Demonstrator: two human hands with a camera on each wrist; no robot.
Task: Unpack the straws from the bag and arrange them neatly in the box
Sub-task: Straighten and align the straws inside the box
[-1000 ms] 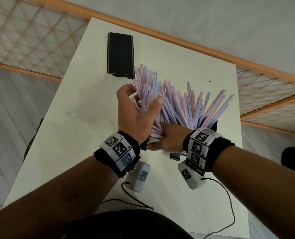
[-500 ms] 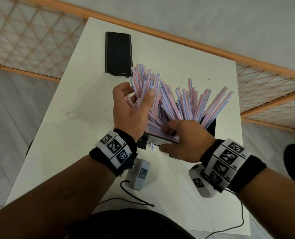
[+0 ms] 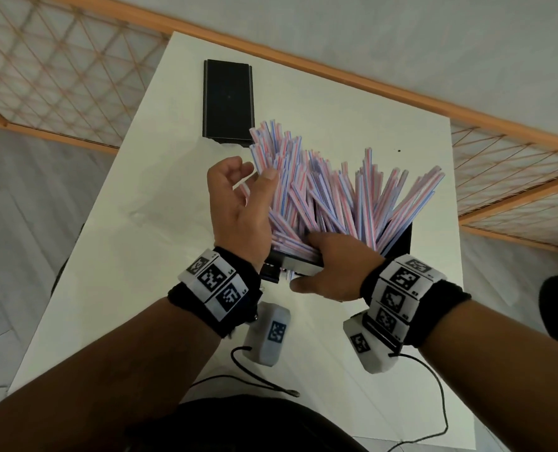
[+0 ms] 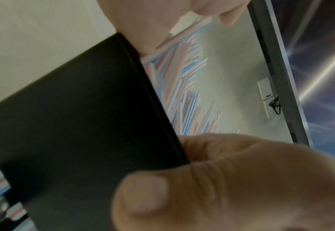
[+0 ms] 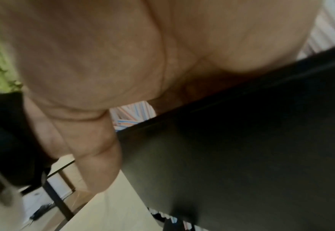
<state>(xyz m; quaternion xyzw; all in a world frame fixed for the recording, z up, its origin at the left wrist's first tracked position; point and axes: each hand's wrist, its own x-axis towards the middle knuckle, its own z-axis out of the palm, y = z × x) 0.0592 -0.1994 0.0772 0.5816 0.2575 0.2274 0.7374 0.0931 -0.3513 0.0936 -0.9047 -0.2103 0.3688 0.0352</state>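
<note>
Many straws (image 3: 336, 197) still fan untidily; right hand (image 3: 336, 269) has shifted to grip the box (image 3: 400, 243), left hand (image 3: 238, 213) beside it clasps a bunch.

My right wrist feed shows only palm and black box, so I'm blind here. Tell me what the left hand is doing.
Observer: The left hand cups the fan's left side, thumb against the straws.
Operator: Report how the straws sit.
Observer: They splay upward out of the black box, tips uneven, not lying flat.
Operator: Name anything else on the table.
Observer: What looks like a black lid lies flat near the far edge.
</note>
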